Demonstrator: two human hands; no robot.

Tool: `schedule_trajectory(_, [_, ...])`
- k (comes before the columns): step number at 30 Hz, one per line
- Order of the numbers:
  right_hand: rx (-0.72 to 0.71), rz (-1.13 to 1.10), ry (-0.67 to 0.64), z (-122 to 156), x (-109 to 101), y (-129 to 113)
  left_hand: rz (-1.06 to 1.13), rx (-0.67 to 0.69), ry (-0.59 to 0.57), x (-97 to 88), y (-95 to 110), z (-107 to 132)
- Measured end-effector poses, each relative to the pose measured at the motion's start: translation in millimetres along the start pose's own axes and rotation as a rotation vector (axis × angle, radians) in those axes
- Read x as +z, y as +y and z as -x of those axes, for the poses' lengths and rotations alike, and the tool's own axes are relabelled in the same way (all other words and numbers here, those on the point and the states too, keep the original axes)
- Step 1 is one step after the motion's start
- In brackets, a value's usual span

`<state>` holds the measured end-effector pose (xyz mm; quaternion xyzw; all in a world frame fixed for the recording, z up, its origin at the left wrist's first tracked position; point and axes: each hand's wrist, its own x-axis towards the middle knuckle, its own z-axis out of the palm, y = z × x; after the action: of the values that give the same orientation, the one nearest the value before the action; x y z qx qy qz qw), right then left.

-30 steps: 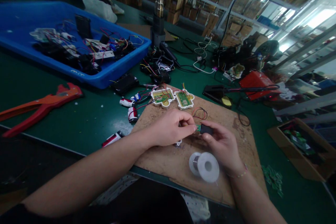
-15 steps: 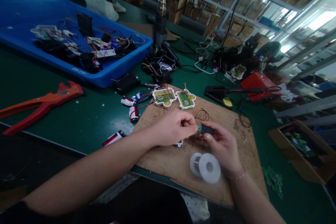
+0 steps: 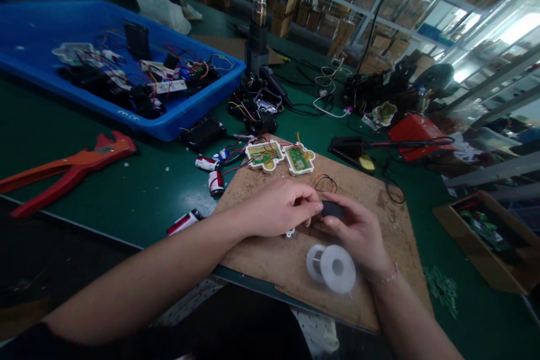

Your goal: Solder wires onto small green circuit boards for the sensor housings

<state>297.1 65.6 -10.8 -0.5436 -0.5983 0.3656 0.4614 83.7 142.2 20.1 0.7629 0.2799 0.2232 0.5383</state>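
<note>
Spool near right hand gripping black block; left hand, hold unclear; tray beyond.

Dim and softly blurred — white glare upper right.

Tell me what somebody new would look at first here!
Probably the big blue tray at the far left, full of wired parts. Next, the red-orange cutter, lying nearer on the green table. Then the left hand and right hand close together above the brown board, the right holding a small black piece.
</note>
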Motion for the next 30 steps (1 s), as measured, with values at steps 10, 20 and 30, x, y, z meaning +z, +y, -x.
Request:
schedule_trajectory(10, [0.060,-0.144,0.083,2.7,-1.5,4.0,-0.101,0.113,-0.071,-1.2,-0.6,0.9])
schedule_trajectory(20, [0.052,-0.115,0.043,-2.1,-2.7,-6.7,-0.084,0.061,-0.049,-2.8,5.5,5.2])
schedule_trajectory(30, [0.015,-0.123,-0.023,-3.2,-4.1,1.0,-0.383,0.144,0.036,-5.9,0.9,2.7])
